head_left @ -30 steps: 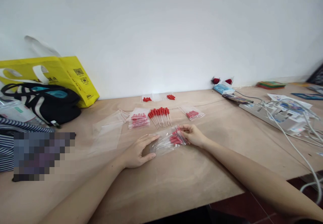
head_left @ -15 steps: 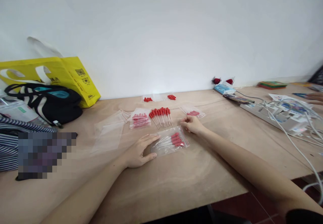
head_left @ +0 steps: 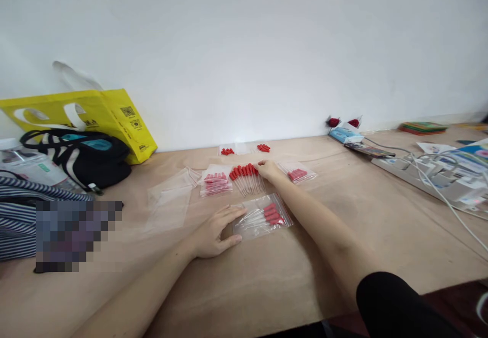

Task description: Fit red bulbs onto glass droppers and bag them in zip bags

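Two hands work: the left hand [head_left: 213, 231] flat on the crosswise bag [head_left: 263, 216], the right hand [head_left: 267, 169] pinching upright-lying droppers [head_left: 247, 175].

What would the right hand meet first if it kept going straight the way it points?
The right hand already touches the loose red-capped droppers; beyond it, probably the small red caps near the wall, though depth is unclear.

Filled bag [head_left: 262, 217] lying on table [head_left: 343, 216], being touched at left edge by left hand [head_left: 213, 231]. Behind it, loose droppers [head_left: 247, 176] being touched by right hand [head_left: 267, 169]. Second bag [head_left: 215, 182] lying left of droppers, third bag [head_left: 297, 174] right. Empty bags [head_left: 170, 198] lying further left.
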A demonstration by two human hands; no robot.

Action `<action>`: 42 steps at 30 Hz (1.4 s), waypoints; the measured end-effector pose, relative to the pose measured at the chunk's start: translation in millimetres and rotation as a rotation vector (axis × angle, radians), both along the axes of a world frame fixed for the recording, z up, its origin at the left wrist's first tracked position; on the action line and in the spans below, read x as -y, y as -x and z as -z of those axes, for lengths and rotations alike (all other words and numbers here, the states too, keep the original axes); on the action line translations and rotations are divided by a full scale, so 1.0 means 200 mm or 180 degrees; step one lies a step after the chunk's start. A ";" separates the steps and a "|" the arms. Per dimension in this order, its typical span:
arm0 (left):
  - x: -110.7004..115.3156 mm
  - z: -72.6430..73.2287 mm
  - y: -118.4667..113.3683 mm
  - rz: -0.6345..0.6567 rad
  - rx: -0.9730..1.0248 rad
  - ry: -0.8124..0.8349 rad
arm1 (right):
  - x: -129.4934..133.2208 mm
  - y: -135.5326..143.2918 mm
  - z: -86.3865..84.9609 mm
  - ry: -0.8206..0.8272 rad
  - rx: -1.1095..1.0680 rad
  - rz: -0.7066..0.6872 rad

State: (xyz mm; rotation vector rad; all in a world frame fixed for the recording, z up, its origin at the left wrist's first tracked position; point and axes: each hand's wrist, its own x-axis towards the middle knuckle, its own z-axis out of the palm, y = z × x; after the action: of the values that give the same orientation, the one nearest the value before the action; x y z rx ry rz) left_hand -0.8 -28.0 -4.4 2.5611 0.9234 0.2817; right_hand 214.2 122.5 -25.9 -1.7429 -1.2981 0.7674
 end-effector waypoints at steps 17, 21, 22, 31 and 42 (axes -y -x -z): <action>-0.01 0.00 0.00 -0.0038 0.0066 0.0000 | 0.51 -0.42 0.04 -0.1248 -0.2065 0.0401; -0.01 0.01 0.01 -0.0078 -0.0002 -0.0004 | 0.57 -0.40 0.09 -0.1223 -0.2263 0.0398; -0.01 0.01 0.01 -0.0086 -0.0023 -0.0008 | 0.58 -0.38 0.09 -0.1219 -0.2289 0.0367; -0.01 0.01 0.01 -0.0065 0.0003 -0.0043 | 0.65 -0.26 0.08 -0.0877 -0.2734 -0.0217; -0.02 0.02 0.01 -0.0010 0.0008 -0.0083 | 0.67 -0.23 0.06 -0.0255 -0.1755 -0.1367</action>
State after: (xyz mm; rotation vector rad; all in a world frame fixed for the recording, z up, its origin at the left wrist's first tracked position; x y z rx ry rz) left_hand -1.8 -25.0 -9.2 2.5826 0.9289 0.2998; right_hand 259.9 -11.5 -38.4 -1.0775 -1.2928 1.3093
